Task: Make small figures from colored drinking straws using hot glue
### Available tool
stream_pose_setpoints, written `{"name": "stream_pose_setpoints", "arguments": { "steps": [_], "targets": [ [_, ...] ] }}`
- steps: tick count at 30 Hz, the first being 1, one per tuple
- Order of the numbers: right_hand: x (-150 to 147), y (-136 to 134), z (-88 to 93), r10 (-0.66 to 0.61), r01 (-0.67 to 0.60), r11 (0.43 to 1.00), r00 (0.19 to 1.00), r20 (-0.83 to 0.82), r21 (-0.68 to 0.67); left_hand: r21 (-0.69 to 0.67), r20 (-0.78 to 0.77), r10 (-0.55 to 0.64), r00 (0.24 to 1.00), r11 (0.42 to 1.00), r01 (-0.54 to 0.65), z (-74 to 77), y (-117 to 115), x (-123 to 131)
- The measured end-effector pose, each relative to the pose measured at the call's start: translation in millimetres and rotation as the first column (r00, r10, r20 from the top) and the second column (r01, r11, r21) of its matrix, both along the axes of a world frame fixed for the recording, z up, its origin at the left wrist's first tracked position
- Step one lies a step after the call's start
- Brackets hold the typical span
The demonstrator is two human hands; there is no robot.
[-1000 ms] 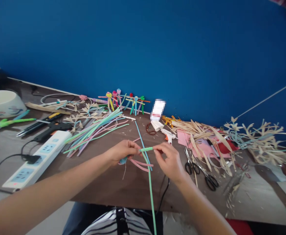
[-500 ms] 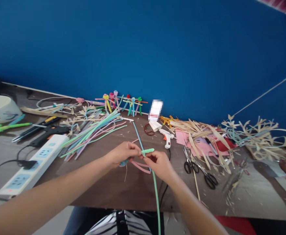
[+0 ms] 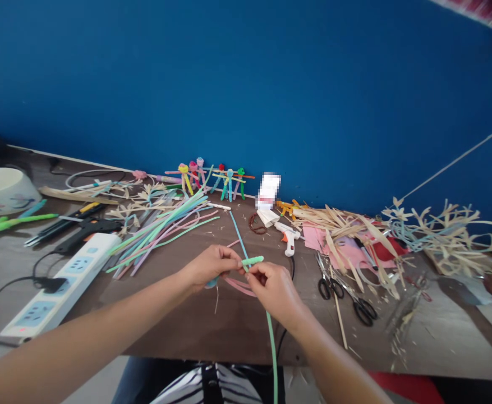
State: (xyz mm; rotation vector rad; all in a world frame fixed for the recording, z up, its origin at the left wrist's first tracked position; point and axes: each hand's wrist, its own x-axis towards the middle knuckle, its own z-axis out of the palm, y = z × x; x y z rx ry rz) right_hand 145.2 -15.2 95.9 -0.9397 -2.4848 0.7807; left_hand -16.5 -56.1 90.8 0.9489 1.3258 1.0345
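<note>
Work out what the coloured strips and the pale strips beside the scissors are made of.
The coloured strips look like soft matte foam or plastic: they bend in limp curves. The pale strips look like dried plant leaf, straw-toned with ragged, tapering ends.

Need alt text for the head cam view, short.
The left hand and right hand pinch a thin mint-green strip where it meets a pale blue strip above a brown tabletop. Nearby lie a bundle of pastel strips, black-handled scissors and a heap of straw-coloured dried leaf strips.
</note>
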Motion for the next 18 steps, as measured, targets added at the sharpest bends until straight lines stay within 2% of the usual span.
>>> {"name": "stream_pose_setpoints", "arguments": {
  "steps": [6, 12, 15, 18],
  "targets": [
    [-3.6, -5.7, 0.9, -0.007, -0.007, 0.986, 0.997, 0.078, 0.167, 0.028, -0.085, 0.044, 0.995, 0.999, -0.042, -6.6, -0.4, 0.3],
    [-8.0, -7.3, 4.1, 0.005, -0.056, 0.972, 0.977, 0.214, 0.230, 0.086, -0.215, 0.047, 0.975, 0.996, -0.029, -10.0, -1.2, 1.8],
    [-9.5, -7.5, 6.8, 0.005, -0.078, 0.968, 0.957, 0.291, 0.240, 0.135, -0.380, 0.044, 0.924, 0.991, 0.008, -12.0, -2.6, 1.0],
    [-10.8, -8.0, 11.5, 0.023, -0.125, 0.961, 0.926, 0.377, 0.247, 0.163, -0.577, 0.047, 0.815, 0.985, 0.059, -12.3, -5.4, -0.2]
  ]
}}
